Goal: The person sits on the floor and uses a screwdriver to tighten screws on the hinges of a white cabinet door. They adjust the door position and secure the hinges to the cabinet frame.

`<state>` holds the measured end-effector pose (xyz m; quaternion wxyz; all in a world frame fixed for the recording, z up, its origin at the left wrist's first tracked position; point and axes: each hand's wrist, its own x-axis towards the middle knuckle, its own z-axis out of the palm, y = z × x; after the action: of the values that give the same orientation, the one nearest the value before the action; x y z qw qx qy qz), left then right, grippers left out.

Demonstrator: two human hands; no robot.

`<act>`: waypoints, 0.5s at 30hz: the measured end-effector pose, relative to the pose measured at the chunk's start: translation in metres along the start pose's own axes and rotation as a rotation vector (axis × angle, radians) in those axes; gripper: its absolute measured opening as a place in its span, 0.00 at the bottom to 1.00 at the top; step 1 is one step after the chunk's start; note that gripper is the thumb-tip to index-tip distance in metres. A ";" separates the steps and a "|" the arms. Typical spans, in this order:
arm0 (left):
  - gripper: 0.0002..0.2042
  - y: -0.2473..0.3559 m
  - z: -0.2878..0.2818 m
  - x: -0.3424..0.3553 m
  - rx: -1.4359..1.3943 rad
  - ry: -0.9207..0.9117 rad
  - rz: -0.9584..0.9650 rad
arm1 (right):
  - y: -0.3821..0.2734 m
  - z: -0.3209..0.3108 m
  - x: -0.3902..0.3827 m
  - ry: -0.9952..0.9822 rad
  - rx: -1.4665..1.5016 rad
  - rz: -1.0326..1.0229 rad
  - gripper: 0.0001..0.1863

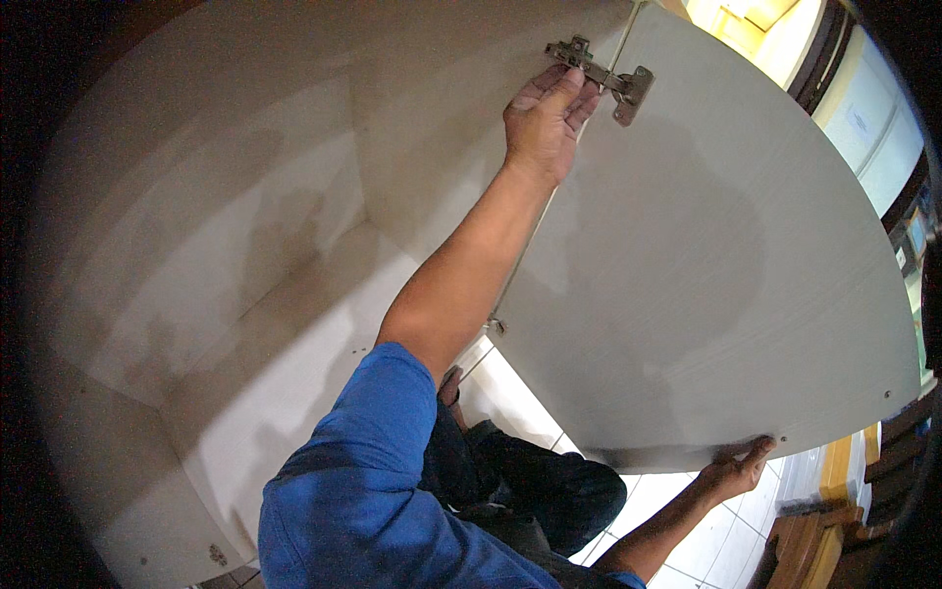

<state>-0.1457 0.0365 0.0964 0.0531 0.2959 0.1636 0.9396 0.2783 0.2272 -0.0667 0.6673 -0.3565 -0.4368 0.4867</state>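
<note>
My left hand (549,123) is closed around the arm of a metal hinge (579,51) at the top, where the grey door panel (687,255) meets the pale cabinet interior (275,275). The hinge's cup plate sits on the door's inner face. My right hand (738,469) grips the door's bottom edge, near a small hole, with some fingers hidden behind it. A second, small metal fitting (498,324) shows lower on the door's hinge edge, partly hidden by my left arm.
My bent legs (549,481) are over white floor tiles (721,545) below the door. Stacked wooden and yellow boards (829,530) stand at the lower right. Past the door at the top right are a lit opening (746,25) and a pale panel (859,118).
</note>
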 end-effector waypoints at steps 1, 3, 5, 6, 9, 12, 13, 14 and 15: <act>0.07 0.001 0.001 -0.001 -0.001 0.004 0.003 | -0.002 0.003 -0.003 0.024 0.006 -0.018 0.31; 0.09 0.002 0.004 -0.002 -0.005 0.024 0.009 | -0.006 0.012 -0.011 0.093 0.026 -0.066 0.23; 0.11 0.003 0.007 -0.001 0.000 0.051 0.014 | -0.009 0.018 -0.016 0.125 0.041 -0.084 0.22; 0.11 0.003 0.008 -0.001 0.006 0.063 0.006 | -0.010 0.019 -0.017 0.111 0.043 -0.080 0.22; 0.11 0.003 0.007 0.000 -0.009 0.054 -0.002 | -0.006 0.014 -0.013 0.092 0.031 -0.101 0.21; 0.11 0.005 0.003 0.001 -0.001 0.030 -0.006 | -0.001 0.000 -0.003 0.043 -0.020 0.013 0.26; 0.11 0.007 0.002 0.001 -0.001 0.012 -0.012 | 0.001 -0.003 -0.001 0.058 -0.030 0.057 0.29; 0.11 0.008 0.001 0.001 0.002 0.006 -0.019 | 0.002 -0.005 0.001 0.014 -0.042 0.053 0.32; 0.11 0.009 0.000 0.001 0.002 -0.004 -0.026 | 0.003 -0.005 0.001 0.007 -0.043 0.034 0.32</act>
<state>-0.1467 0.0287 0.1005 0.0652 0.2956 0.1685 0.9381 0.2820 0.2287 -0.0711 0.6527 -0.3798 -0.4386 0.4872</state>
